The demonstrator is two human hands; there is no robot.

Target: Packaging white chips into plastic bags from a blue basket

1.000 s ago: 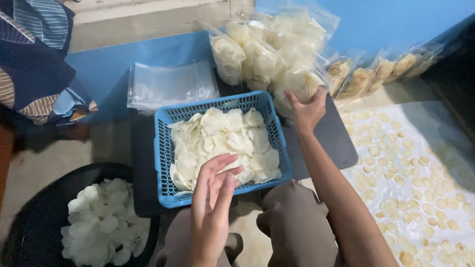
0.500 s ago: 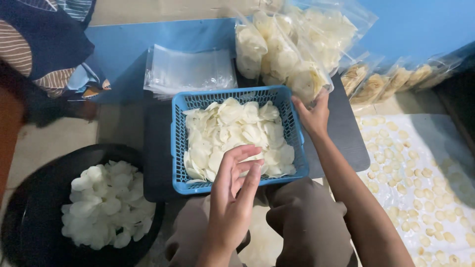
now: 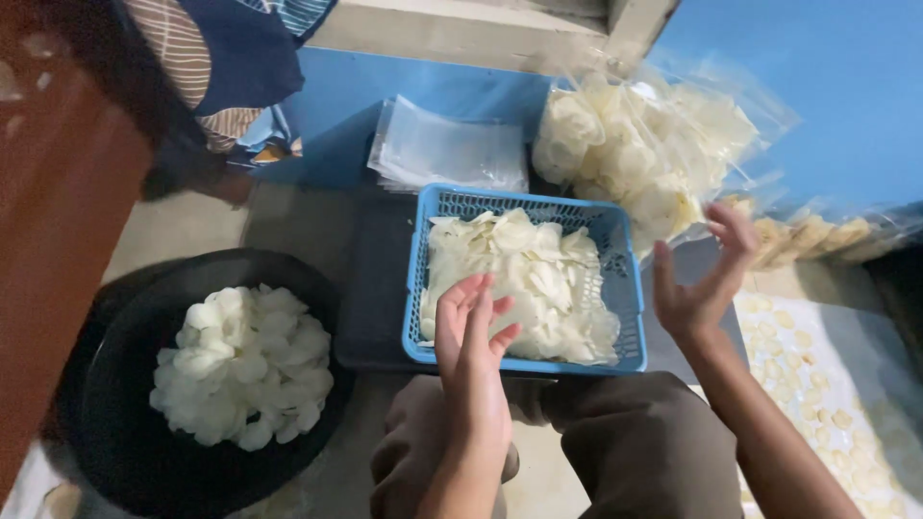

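A blue plastic basket (image 3: 627, 288) full of thin white chips (image 3: 524, 269) sits on a dark board (image 3: 375, 288) in front of my knees. My left hand (image 3: 471, 336) hovers over the basket's near edge with its fingers stretched out, and I see nothing in it. My right hand (image 3: 702, 284) is raised just right of the basket, palm open and fingers spread, holding nothing. It is close to the filled clear bags of chips (image 3: 644, 144) behind the basket.
A black bowl (image 3: 125, 327) holding a heap of white chips (image 3: 240, 360) stands at the left. Empty clear bags (image 3: 447, 149) lie stacked behind the basket. Small yellowish chips (image 3: 827, 384) are spread on a sheet at the right. Striped cloth (image 3: 231, 58) hangs at the upper left.
My right hand has come off the basket's far right corner and opened in the air to the right. My left hand stays over the near edge.
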